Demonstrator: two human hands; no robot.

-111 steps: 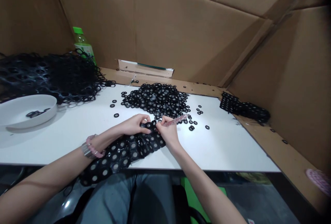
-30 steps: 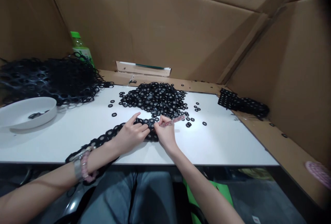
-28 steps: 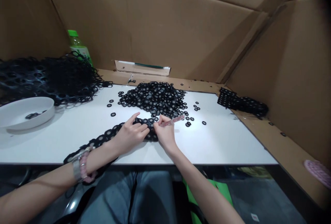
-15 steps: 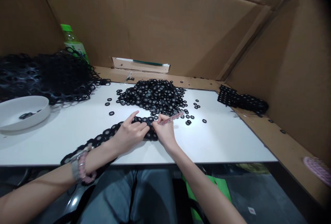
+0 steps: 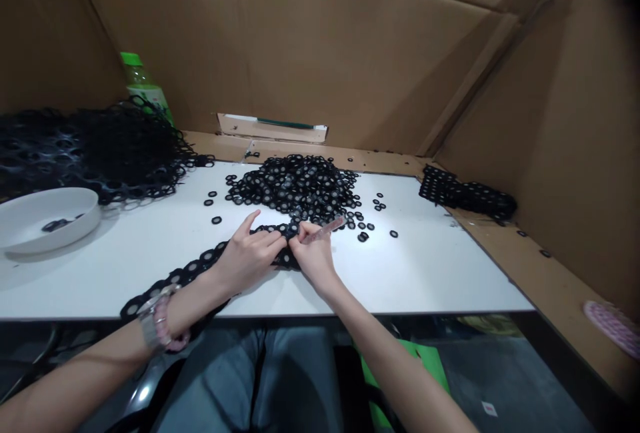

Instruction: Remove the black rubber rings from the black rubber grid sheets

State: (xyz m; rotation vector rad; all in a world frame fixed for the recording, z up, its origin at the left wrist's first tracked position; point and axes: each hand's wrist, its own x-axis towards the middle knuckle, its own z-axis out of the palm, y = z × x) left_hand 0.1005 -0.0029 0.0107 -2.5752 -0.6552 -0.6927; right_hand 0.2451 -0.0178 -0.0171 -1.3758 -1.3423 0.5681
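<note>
A long black strip with rows of round holes (image 5: 193,266) lies slantwise on the white table, its near end at the front edge. My left hand (image 5: 251,256) rests over the strip with its fingers curled down on it and the thumb raised. Close beside it, my right hand (image 5: 314,253) pinches a slim, clear pinkish pen-like tool (image 5: 327,228), whose tip is hidden against the strip's far end. Just beyond both hands rises a heap of small black rings (image 5: 300,186).
On the left, a white bowl (image 5: 83,223) with a few black pieces stands before a tangle of black perforated scrap (image 5: 100,153). A green-capped bottle (image 5: 145,86) is behind. A rolled black perforated strip (image 5: 465,196) lies right. Cardboard walls (image 5: 350,53) enclose the table.
My right hand and the pen-like tool have shifted slightly left along the strip. My left hand keeps its hold, moved a little left. The view has tilted slightly.
</note>
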